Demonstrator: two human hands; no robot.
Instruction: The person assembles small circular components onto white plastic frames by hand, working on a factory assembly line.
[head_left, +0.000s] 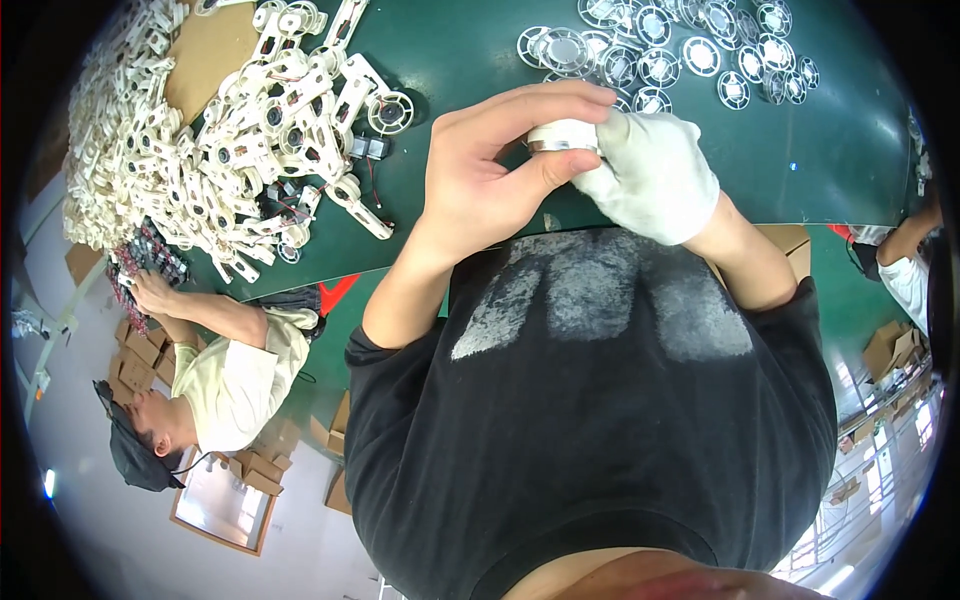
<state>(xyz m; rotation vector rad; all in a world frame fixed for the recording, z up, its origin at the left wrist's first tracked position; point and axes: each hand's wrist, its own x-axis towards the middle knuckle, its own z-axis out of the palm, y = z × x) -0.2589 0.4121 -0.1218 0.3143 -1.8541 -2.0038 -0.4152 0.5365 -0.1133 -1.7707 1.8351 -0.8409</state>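
Small white ring [562, 137] pinched over the green table [470, 60] between bare left hand [480, 180] and, at its 3 o'clock, gloved right hand [650, 175]; seemingly light, rigid, best held by its rim.

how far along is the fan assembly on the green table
Done, apparently: a cluster of round white fan wheels lies laid out on the green table. In hand: the bare left hand and the white-gloved right hand together hold one small round white part. Left: a big heap of white fan housings, some with wires, looks mostly unworked.
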